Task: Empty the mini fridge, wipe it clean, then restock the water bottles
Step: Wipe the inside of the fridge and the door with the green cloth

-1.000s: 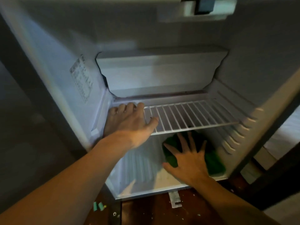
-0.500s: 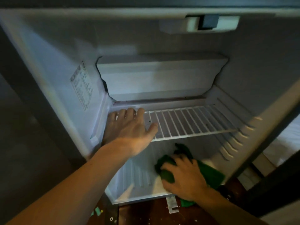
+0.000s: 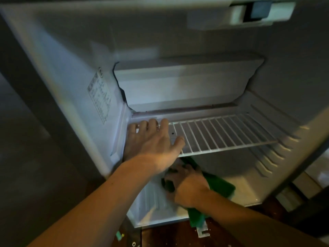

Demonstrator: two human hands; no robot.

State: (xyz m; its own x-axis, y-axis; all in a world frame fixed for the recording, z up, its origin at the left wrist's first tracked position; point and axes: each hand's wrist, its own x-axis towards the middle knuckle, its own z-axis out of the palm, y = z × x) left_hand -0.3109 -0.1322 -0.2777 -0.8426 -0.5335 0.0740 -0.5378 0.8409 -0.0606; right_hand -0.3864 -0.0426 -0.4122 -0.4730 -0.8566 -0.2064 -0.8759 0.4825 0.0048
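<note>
hidden: right hand (image 3: 187,186) fingertips blurred, partly under the left wrist; label (image 3: 99,97) at 10 o'clock unreadable | left hand (image 3: 151,139): flat, fingers straight, on wire shelf (image 3: 222,132), its 9 o'clock end | right hand: clenched round green cloth (image 3: 219,186), 6 o'clock, on mini fridge (image 3: 62,68) floor | cloth: crumpled, corner overhanging front lip

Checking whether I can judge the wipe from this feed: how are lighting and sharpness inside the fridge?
Head view: dim light; the right hand and green cloth are motion-blurred and shadowed under the wire shelf; the left hand on the shelf is sharper.
</note>
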